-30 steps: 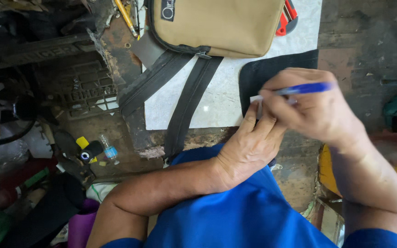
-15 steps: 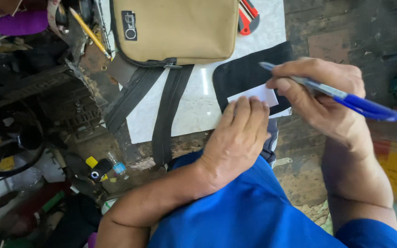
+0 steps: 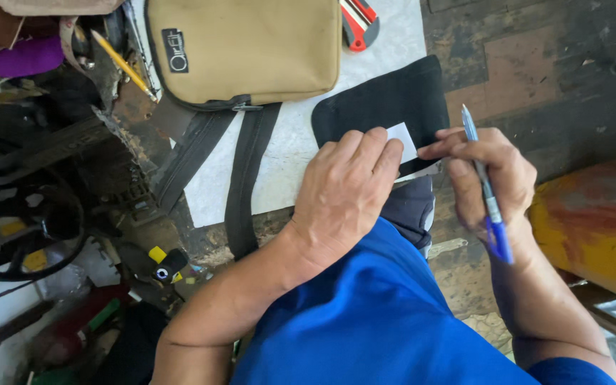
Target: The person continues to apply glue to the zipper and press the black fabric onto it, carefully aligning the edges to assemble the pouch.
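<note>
So right now my left hand (image 3: pixel 347 192) is lying flat, fingers stretched out, pressing a small white paper slip (image 3: pixel 402 140) onto a piece of black fabric (image 3: pixel 386 96) in the middle of the frame. It's not gripping anything, just pinning the slip down with the fingertips. My right hand (image 3: pixel 490 178) is curled around a blue ballpoint pen (image 3: pixel 485 192), tip pointing toward the top of the frame, and my thumb and forefinger reach over to touch the slip's right edge.

The black piece sits half on a white sheet (image 3: pixel 301 142) on the bench and hangs over toward my lap, just right of the tan shoulder bag (image 3: pixel 251 46) with its two dark straps (image 3: pixel 240 178) trailing down. There's a yellow pencil (image 3: pixel 122 64) in the upper left and a red-handled tool (image 3: pixel 359 21) poking in at the top edge.

My read on handling: the slip is feather-light and will skid or curl the second I let up, so flat finger pressure near its edge seems the way to go. The fabric looks soft and floppy, so I'd hold it where the bench backs it up, not the hanging part.
</note>
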